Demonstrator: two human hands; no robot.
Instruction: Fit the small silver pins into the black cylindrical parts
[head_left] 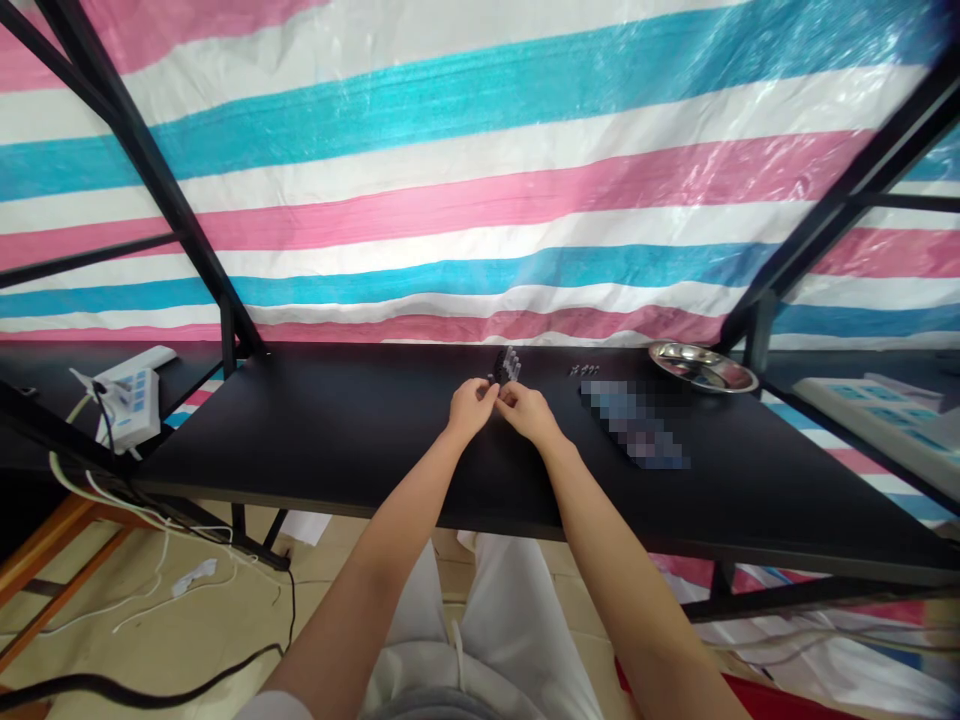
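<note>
My left hand (pixel 471 408) and my right hand (pixel 525 410) are close together over the middle of the black table, fingertips nearly touching. Both are closed in a pinch. Just beyond the fingers is a small dark block (pixel 502 366) with several grey peg-like pieces sticking out on its right side. Its near end is hidden by my fingers, and whatever lies between the fingertips is too small to make out. To the right lie several small grey pieces (pixel 583 370) in a loose group.
A shiny metal dish (pixel 703 367) sits at the table's back right. Nearer is a pixelated flat object (pixel 634 425). Black frame posts rise at both ends of the table (pixel 322 440). Power strips (pixel 133 405) and cables (pixel 161 520) are at left; a striped sheet (pixel 480 220) hangs behind.
</note>
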